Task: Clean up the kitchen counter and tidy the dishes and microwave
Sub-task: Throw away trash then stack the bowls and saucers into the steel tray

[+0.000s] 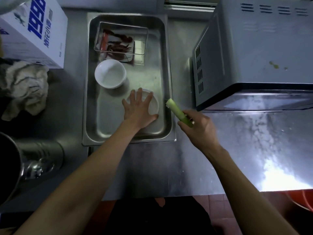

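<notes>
A steel tray (166, 82) lies on the steel counter (237, 150). Inside it stand a white bowl (110, 73), a clear container (122, 39) with dried red chillies, and a small white dish (155, 104). My left hand (138, 109) lies flat over that dish with its fingers spread. My right hand (198, 128) grips a pale green vegetable stalk (177, 111) just right of the tray's rim, cut end pointing up and left. The microwave (254, 56) stands at the right, door shut, with small yellow-green specks on its top.
A crumpled cloth (25, 87) lies at the left beside a white box (33, 29) with blue print. A metal pot (8, 167) sits at the lower left. Under the counter's front edge, a red basin (301, 200) shows on the floor.
</notes>
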Demonstrator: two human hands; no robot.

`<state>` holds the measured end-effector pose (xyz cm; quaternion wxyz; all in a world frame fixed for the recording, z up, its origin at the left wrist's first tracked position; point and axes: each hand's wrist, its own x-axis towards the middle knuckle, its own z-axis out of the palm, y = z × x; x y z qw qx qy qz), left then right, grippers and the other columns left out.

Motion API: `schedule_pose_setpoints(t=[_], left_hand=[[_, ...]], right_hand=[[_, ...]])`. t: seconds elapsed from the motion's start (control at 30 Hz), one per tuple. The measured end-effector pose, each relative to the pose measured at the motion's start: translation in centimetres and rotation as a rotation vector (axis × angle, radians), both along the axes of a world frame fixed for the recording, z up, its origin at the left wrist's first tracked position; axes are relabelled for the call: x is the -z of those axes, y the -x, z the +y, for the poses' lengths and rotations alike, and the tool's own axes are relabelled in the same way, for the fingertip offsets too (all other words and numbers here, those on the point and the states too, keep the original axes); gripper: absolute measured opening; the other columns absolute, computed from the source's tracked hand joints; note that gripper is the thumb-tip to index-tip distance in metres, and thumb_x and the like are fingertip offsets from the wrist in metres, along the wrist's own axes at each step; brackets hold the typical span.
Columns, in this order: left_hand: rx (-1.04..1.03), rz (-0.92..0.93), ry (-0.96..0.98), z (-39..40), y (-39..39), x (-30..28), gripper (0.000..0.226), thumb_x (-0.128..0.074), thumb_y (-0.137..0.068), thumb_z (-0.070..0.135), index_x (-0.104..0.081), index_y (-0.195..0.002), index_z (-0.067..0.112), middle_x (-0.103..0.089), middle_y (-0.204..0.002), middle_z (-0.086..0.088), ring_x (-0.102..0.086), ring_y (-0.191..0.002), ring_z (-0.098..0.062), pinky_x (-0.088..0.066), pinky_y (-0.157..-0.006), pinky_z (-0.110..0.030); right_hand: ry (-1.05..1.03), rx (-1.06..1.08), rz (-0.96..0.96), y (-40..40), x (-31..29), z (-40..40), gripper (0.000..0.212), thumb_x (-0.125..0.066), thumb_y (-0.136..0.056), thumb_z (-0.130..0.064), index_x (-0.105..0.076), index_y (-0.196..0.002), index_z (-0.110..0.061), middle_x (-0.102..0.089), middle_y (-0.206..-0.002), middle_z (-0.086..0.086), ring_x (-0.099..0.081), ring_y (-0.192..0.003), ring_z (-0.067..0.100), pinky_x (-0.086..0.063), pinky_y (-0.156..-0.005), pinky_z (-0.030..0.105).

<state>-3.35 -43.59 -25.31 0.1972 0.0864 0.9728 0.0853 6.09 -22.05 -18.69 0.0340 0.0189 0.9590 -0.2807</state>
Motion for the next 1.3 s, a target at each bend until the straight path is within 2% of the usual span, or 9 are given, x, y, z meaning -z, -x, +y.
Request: schedule_pose_setpoints(t=[0.17, 0.3, 0.4, 0.47, 0.73, 0.9, 1.07, 1.2, 1.3], left_hand=[[0.0, 0.012, -0.026, 0.0, 0.4, 0.6, 0.096, -0.066, -0.073, 0.07, -0.018, -0.152, 0.041, -0.001, -0.165, -0.005, 0.001, -0.15, -0.035, -0.015, -0.112, -0.071], [0.02, 0.003, -0.015, 0.0, 0.3, 0.6, 0.096, -0.061, -0.076, 0.072, -0.015, -0.153, 0.039, 0.002, -0.165, -0.006, 0.004, -0.151, -0.035, -0.012, -0.112, -0.071], [0.03, 0.034, -0.011, -0.6, -0.2, 0.4, 0.093, -0.056, -0.078, 0.074, -0.018, -0.153, 0.035, -0.004, -0.164, -0.007, -0.001, -0.151, -0.035, -0.015, -0.113, -0.07], [0.04, 0.078, -0.02, -1.4, -0.8, 0.2, 0.09, -0.054, -0.08, 0.073, -0.022, -0.153, 0.032, -0.011, -0.163, -0.01, -0.008, -0.149, -0.036, -0.021, -0.112, -0.067], [-0.032, 0.102, -0.045, -5.7, -2.6, -0.8, 0.072, -0.051, -0.093, 0.056, -0.024, -0.152, 0.027, -0.025, -0.159, -0.009, -0.021, -0.147, -0.034, -0.031, -0.113, -0.058], [-0.09, 0.058, -0.099, -7.6, -2.6, -1.0, 0.068, -0.052, -0.096, 0.05, -0.024, -0.152, 0.025, -0.027, -0.159, -0.008, -0.019, -0.149, -0.031, -0.027, -0.117, -0.055], [-0.123, 0.014, -0.148, -8.5, -2.6, -0.9, 0.067, -0.049, -0.098, 0.046, -0.022, -0.155, 0.024, -0.022, -0.162, -0.006, -0.013, -0.151, -0.029, -0.022, -0.119, -0.051], [-0.118, 0.013, -0.14, -9.0, -2.4, -0.8, 0.064, -0.05, -0.097, 0.043, -0.029, -0.152, 0.02, -0.03, -0.158, -0.007, -0.02, -0.148, -0.031, -0.03, -0.114, -0.051], [-0.104, 0.022, -0.136, -9.3, -2.1, -0.8, 0.063, -0.052, -0.096, 0.042, -0.032, -0.15, 0.018, -0.034, -0.156, -0.008, -0.023, -0.147, -0.032, -0.033, -0.112, -0.051]], right_hand=[[-0.032, -0.013, 0.023, 0.7, -0.4, -0.5, 0.024, -0.072, -0.088, -0.031, -0.068, -0.109, -0.02, -0.067, -0.084, 0.002, -0.06, -0.07, 0.019, -0.054, -0.064, 0.044], [-0.017, -0.023, 0.041, 1.7, -0.8, -1.3, 0.02, -0.072, -0.088, -0.027, -0.071, -0.104, -0.016, -0.066, -0.079, 0.004, -0.059, -0.066, 0.022, -0.052, -0.059, 0.038], [-0.005, -0.048, 0.01, 2.5, -0.9, -2.2, 0.026, -0.073, -0.088, -0.029, -0.071, -0.11, -0.016, -0.068, -0.084, 0.003, -0.062, -0.07, 0.02, -0.053, -0.062, 0.034], [0.011, -0.047, -0.003, 3.4, -1.2, -3.2, 0.027, -0.073, -0.087, -0.028, -0.071, -0.111, -0.016, -0.069, -0.086, 0.004, -0.062, -0.072, 0.021, -0.054, -0.063, 0.035], [0.05, -0.038, -0.07, 7.9, -1.6, -9.4, 0.026, -0.069, -0.087, -0.032, -0.068, -0.11, -0.019, -0.069, -0.09, 0.002, -0.064, -0.077, 0.022, -0.055, -0.068, 0.035], [0.051, 0.096, -0.199, 11.1, -0.3, -12.8, 0.03, -0.066, -0.085, -0.035, -0.068, -0.112, -0.022, -0.071, -0.097, 0.001, -0.062, -0.081, 0.02, -0.047, -0.068, 0.029], [-0.03, 0.187, -0.315, 11.9, 2.4, -13.7, 0.029, -0.064, -0.085, -0.032, -0.063, -0.111, -0.019, -0.062, -0.091, 0.002, -0.064, -0.085, 0.027, -0.046, -0.068, 0.031], [-0.086, 0.188, -0.354, 12.1, 3.9, -14.5, 0.032, -0.06, -0.088, -0.032, -0.059, -0.116, -0.016, -0.065, -0.103, 0.009, -0.064, -0.093, 0.033, -0.05, -0.075, 0.036], [-0.119, 0.165, -0.341, 12.0, 4.7, -15.1, 0.031, -0.055, -0.092, -0.032, -0.056, -0.118, -0.016, -0.066, -0.105, 0.009, -0.063, -0.092, 0.032, -0.048, -0.074, 0.036]])
